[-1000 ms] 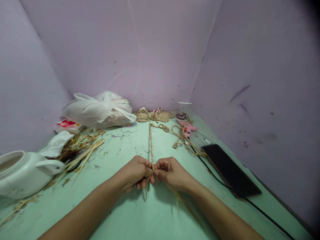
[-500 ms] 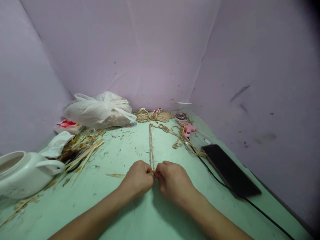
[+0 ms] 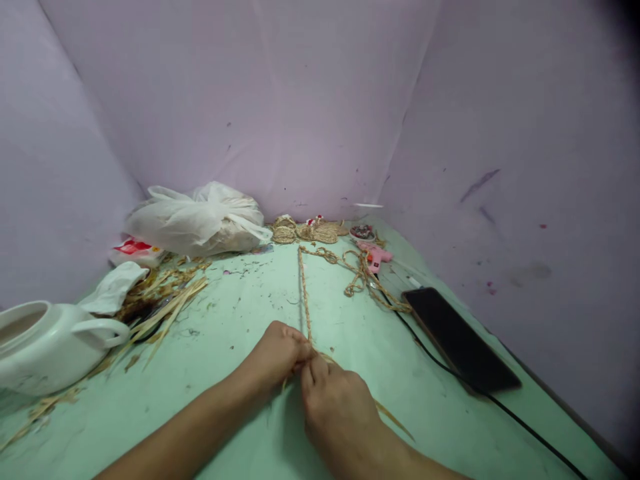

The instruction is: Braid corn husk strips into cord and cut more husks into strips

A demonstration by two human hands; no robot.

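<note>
A thin tan braid of dried plant fibre (image 3: 305,293) runs straight from the far part of the table down to my fingers. My left hand (image 3: 280,350) is closed in a pinch on the braid's near end. Against it, my right hand (image 3: 337,400) is closed too, its fingertips touching the left ones around the same end; the exact grip is hidden. A loose fibre strand (image 3: 393,420) sticks out to the right from behind my right hand. Beyond, the braid bends right into a loose, knotted length (image 3: 360,273).
On the green table (image 3: 240,293), a white ceramic pot (image 3: 45,353) and dried strips (image 3: 175,307) lie left. A white plastic bag (image 3: 200,220) and small woven pieces (image 3: 313,231) sit behind. Right are a pink glue gun (image 3: 376,257), a phone (image 3: 460,340) and a black cable (image 3: 430,357).
My right hand has moved slightly left and nearer to me, with its fingers now against my left hand's. A loose strand now shows to the right; the strip beside my left wrist is gone from view.
</note>
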